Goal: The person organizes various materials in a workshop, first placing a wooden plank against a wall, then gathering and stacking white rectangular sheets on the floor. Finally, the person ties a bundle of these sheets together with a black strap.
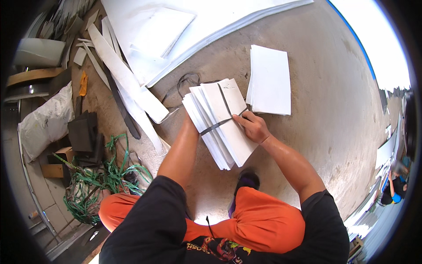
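A thick bundle of white rectangular sheets [228,132] stands tilted in front of me, its layers fanned a little along the left side. A black strap [215,126] runs round it crosswise and lengthwise. My right hand [254,126] is at the bundle's right edge, fingers curled and pinching at the strap near where the bands cross. My left forearm [181,147] reaches to the bundle's left side; the left hand is hidden behind the sheets, so its fingers do not show. A loose black strap end [188,79] curls on the floor beyond the bundle.
Another white stack [270,80] lies to the right. Large white sheets [211,31] lie at the far side. White offcut strips [127,88], a tangle of green twine [92,189] and a white sack [47,121] are at left. Another person [393,189] is far right.
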Demonstrator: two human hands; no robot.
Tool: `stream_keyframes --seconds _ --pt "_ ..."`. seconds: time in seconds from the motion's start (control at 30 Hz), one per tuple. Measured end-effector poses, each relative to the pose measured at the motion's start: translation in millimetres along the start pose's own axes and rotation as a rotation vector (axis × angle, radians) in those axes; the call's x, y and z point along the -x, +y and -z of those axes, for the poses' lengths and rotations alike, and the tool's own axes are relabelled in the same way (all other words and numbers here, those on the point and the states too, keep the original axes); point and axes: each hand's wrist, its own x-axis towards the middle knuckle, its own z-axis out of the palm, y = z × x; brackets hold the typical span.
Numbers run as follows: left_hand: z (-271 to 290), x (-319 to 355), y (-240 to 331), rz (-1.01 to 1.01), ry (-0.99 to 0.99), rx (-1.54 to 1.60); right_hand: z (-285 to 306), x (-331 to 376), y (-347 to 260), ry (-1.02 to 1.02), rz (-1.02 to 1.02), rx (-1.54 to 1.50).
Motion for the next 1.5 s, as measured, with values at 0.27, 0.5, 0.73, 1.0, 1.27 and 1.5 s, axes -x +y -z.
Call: stream_keyframes --seconds 0.27,0.5,0.73,1.0,1.27,1.5 --pt "-51 42 -28 -0.252 0.150 0.226 6 1 -6 0.040 -0.217 -0.100" --pt "-83 55 -9 -0.205 0.618 0.776 3 21 -95 0.249 -0.549 -0.380" --pt "-53 63 16 -0.343 0.177 -0.114 47 -61 -166 0.407 -0.634 -0.268" --pt "-105 69 56 -0.237 0.536 0.093 54 -114 -125 0.207 -0.945 -0.552" --pt "-61 146 -64 -0.156 0.792 0.187 30 36 -122 0.153 -1.074 -0.598" --pt "-72 175 -98 -0.295 0.654 0.200 66 71 -172 0.205 -1.061 -0.605"
